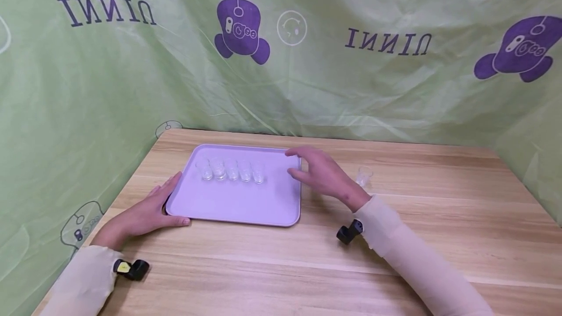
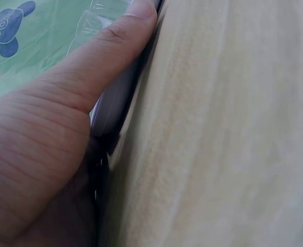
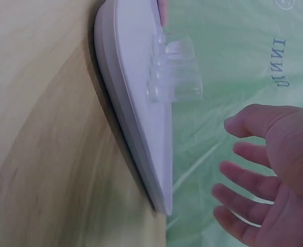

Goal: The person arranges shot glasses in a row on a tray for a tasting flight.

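A lilac tray (image 1: 237,204) lies on the wooden table. Toward its back left, several small clear glasses (image 1: 232,172) stand upright in a row. My left hand (image 1: 149,213) rests at the tray's front left corner, fingers along the left side and the thumb (image 2: 110,49) straight along the front edge. Over the tray's right edge hovers my right hand (image 1: 322,172), fingers spread and nothing between them. In the right wrist view that hand is apart from the row of glasses. Another clear glass (image 1: 364,175) is on the table, behind my right wrist and partly hidden by it.
The wooden table (image 1: 246,267) extends in front of the tray and to its right. A green printed cloth (image 1: 307,91) hangs behind the table and along its sides. A small black camera (image 1: 350,232) is strapped at my right cuff, another camera (image 1: 131,269) at my left.
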`<state>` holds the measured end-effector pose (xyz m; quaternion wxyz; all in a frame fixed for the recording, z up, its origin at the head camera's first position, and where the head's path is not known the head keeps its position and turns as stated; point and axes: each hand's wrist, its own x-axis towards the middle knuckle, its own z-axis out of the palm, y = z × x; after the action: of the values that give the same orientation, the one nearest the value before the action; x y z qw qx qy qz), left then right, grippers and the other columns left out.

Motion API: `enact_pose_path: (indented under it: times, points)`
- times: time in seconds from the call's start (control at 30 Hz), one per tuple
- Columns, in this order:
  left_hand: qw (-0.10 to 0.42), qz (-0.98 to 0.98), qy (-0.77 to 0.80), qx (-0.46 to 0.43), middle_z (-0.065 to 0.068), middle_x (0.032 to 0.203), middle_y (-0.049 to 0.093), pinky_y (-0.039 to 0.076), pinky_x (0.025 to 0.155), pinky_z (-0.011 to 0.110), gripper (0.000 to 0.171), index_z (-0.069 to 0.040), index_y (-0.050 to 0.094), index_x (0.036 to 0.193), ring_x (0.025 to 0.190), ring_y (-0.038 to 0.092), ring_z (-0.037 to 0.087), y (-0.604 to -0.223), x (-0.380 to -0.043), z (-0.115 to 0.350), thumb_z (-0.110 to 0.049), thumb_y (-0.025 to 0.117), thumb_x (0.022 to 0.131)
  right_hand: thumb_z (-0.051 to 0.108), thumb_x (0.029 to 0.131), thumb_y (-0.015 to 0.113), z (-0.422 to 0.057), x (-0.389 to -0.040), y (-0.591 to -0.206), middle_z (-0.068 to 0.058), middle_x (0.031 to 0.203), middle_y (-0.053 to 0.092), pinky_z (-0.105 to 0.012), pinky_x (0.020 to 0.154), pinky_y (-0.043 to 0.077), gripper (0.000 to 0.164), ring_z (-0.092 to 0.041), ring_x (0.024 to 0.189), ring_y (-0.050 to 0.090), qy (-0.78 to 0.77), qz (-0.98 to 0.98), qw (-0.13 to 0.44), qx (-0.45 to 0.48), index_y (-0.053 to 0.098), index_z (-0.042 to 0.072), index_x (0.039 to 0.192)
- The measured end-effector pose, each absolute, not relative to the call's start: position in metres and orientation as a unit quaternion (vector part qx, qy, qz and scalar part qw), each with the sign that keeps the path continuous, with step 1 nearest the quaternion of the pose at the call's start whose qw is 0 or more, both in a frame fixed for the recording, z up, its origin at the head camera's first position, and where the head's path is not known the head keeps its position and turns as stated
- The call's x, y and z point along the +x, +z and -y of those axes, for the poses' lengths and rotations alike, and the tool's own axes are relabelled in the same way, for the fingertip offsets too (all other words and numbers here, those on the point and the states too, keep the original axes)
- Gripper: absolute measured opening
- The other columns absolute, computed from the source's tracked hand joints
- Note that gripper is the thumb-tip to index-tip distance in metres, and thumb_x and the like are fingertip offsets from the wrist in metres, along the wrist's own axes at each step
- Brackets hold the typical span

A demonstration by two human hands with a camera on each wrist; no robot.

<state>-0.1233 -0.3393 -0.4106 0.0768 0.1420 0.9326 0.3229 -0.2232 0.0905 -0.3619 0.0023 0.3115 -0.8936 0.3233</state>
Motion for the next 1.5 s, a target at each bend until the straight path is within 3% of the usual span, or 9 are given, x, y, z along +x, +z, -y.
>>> enact_pose_path:
  times: [0.2,0.73,0.93,1.27,1.5]
  points:
    - [0.077,-0.933,0.322,0.141,0.032,0.166,0.009,0.001,0.119,0.06,0.122,-0.007,0.003,0.166,0.15,0.009,0.052,-0.41,-0.123,0.34,-0.04,0.086,0.083,0.023,0.098,0.073,-0.115,-0.218,-0.355,-0.007,0.137,0.062,-0.045,0.11,0.039,0.039,-0.026,0.132,0.053,0.313,0.893,0.046,0.321,0.066,0.008,0.134]
    - [0.076,-0.934,0.319,0.144,0.029,0.167,0.009,0.001,0.119,0.061,0.122,-0.006,0.004,0.166,0.151,0.008,0.051,-0.41,-0.123,0.339,-0.041,0.086,0.083,0.022,0.097,0.075,-0.187,-0.204,-0.357,-0.016,0.145,0.054,-0.058,0.109,0.036,0.051,-0.038,0.135,0.047,0.268,0.909,0.082,0.31,0.057,0.005,0.142]
    - [0.075,-0.934,0.319,0.144,0.029,0.167,0.01,0.001,0.119,0.061,0.122,-0.006,0.004,0.166,0.15,0.008,0.052,-0.41,-0.123,0.339,-0.041,0.086,0.083,0.025,0.099,0.072,-0.209,-0.201,-0.36,-0.021,0.151,0.046,-0.062,0.11,0.032,0.055,-0.043,0.139,0.04,0.255,0.921,0.066,0.287,0.053,0.003,0.145]
    - [0.073,-0.936,0.313,0.143,0.03,0.166,0.01,0.003,0.119,0.061,0.122,-0.005,0.005,0.165,0.151,0.008,0.051,-0.409,-0.123,0.339,-0.042,0.086,0.083,0.02,0.099,0.072,-0.228,-0.2,-0.366,-0.023,0.15,0.048,-0.062,0.11,0.032,0.054,-0.043,0.14,0.041,0.264,0.926,0.05,0.264,0.052,0.002,0.146]
    - [0.075,-0.936,0.314,0.143,0.03,0.167,0.01,0.002,0.119,0.061,0.122,-0.004,0.005,0.165,0.151,0.008,0.051,-0.409,-0.124,0.339,-0.042,0.086,0.083,0.019,0.1,0.07,-0.234,-0.199,-0.369,-0.022,0.145,0.053,-0.062,0.103,0.041,0.054,-0.044,0.129,0.051,0.28,0.928,0.031,0.242,0.051,0.0,0.147]
